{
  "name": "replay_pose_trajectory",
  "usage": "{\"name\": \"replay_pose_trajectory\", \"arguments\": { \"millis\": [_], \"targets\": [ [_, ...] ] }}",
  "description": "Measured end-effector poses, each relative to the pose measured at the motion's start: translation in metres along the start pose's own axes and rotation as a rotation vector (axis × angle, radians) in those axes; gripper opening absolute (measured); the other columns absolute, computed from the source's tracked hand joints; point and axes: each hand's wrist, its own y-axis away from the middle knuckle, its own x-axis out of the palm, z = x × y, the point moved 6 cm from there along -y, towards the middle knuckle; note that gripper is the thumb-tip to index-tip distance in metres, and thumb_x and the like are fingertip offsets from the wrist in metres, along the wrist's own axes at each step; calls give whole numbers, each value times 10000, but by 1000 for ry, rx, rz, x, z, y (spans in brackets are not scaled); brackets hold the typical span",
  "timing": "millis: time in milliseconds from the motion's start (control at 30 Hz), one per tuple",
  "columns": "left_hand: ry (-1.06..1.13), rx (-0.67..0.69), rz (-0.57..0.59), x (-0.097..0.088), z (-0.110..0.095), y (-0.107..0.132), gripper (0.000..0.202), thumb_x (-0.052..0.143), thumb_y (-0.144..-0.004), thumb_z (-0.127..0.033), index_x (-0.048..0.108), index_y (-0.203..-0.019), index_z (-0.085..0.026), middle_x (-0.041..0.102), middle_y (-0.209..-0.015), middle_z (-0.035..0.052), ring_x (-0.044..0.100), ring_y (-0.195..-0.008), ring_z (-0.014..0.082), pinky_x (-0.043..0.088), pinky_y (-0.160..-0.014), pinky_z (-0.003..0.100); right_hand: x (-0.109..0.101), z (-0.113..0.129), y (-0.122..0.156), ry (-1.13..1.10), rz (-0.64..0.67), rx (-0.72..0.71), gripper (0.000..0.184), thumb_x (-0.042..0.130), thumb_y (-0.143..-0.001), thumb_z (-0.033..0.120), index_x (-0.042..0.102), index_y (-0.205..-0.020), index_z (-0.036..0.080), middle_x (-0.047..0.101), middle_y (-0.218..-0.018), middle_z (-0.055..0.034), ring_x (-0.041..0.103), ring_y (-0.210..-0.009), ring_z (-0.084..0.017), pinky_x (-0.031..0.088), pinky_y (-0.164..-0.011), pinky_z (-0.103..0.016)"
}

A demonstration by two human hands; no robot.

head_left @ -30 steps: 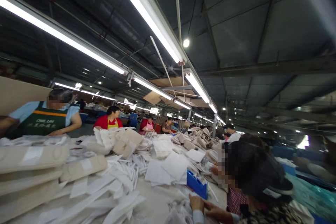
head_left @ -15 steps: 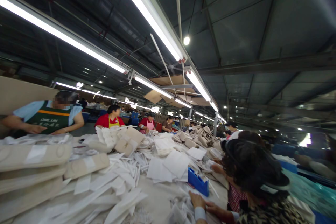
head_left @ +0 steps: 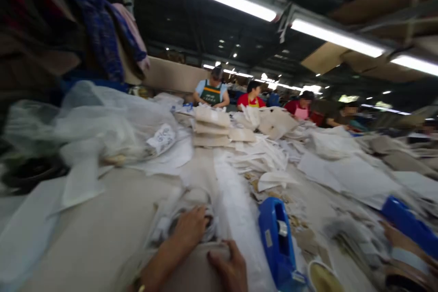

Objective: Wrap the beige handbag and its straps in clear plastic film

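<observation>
Beige flat fabric piece [head_left: 196, 269] at desk's near edge: my right hand [head_left: 230, 270] pinches it, fingers curled; left hand [head_left: 191, 228] presses white crumpled strips [head_left: 171, 219]. Next: firmer grip needed, I judge.

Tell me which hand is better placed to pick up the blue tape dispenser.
Right, probably. The right hand lies on the beige piece just beside the blue tape dispenser; the left hand rests farther away on the white bundle.

The blue tape dispenser [head_left: 278, 242] is smooth, glossy plastic. The loose white sheets [head_left: 345, 173] look like matt paper or cloth. The crumpled clear bag [head_left: 102, 123] is thin shiny plastic film. The beige padded pieces [head_left: 212, 121] look soft and matt.
</observation>
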Motion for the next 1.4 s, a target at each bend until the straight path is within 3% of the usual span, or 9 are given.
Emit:
{"name": "replay_pose_trajectory", "arguments": {
  "millis": [100,200,367,533,667,900,1133,1400],
  "targets": [
    [-23,-68,-34,-13,24,14,239,395,-915,-160,595,-1042,-195,629,-1075,56,571,-1012,188,437,-901,322,6,-30,-6,-102,-119,216,502,646,-658,579,623,-971,188,679,-779,-7,621,-785,-239,487,-698,-299],
    [-59,-135,-117,-25,33,7,313,328,-897,-84,585,-1067,-139,611,-1121,102,512,-1097,220,372,-968,333,4,-40,-9,-122,-138,285,562,675,-574,608,624,-951,194,680,-759,-11,615,-775,-249,472,-686,-300],
    [-73,-71,-81,-2,23,-22,316,343,-856,-33,612,-993,-129,639,-1047,100,545,-1033,212,393,-922,303,2,-33,-6,-158,-134,288,519,681,-573,577,631,-927,200,682,-763,-11,614,-769,-242,471,-686,-292],
    [-101,-70,-40,19,24,-41,292,328,-890,-89,609,-965,-102,650,-972,132,576,-983,258,415,-876,397,5,-35,-5,-170,-210,285,504,679,-574,568,644,-920,203,679,-740,-13,614,-731,-233,475,-657,-284],
    [-110,-72,-43,20,32,-43,334,279,-931,-170,608,-960,-117,658,-949,135,590,-964,272,415,-859,417,6,-40,-5,-122,-247,279,543,665,-567,603,647,-936,206,683,-747,-15,616,-727,-230,476,-653,-278],
    [-108,-75,-34,24,39,-46,328,303,-948,-257,612,-927,-152,665,-945,103,599,-954,242,420,-837,365,3,-41,-6,47,-241,321,573,623,-582,626,632,-967,201,686,-765,-32,615,-744,-254,453,-692,-310],
    [-113,-56,3,26,40,-49,368,280,-955,-311,615,-903,-168,685,-927,73,622,-906,218,424,-809,332,4,-37,-6,48,-241,302,505,620,-610,558,615,-980,214,681,-810,-33,615,-793,-264,447,-725,-320],
    [-143,-2,14,24,37,-51,393,243,-952,-260,611,-957,-124,670,-982,124,602,-956,253,416,-850,389,3,-28,-7,28,-216,299,446,662,-628,433,594,-1014,220,675,-839,-25,609,-809,-242,456,-729,-302]
  ]
}}
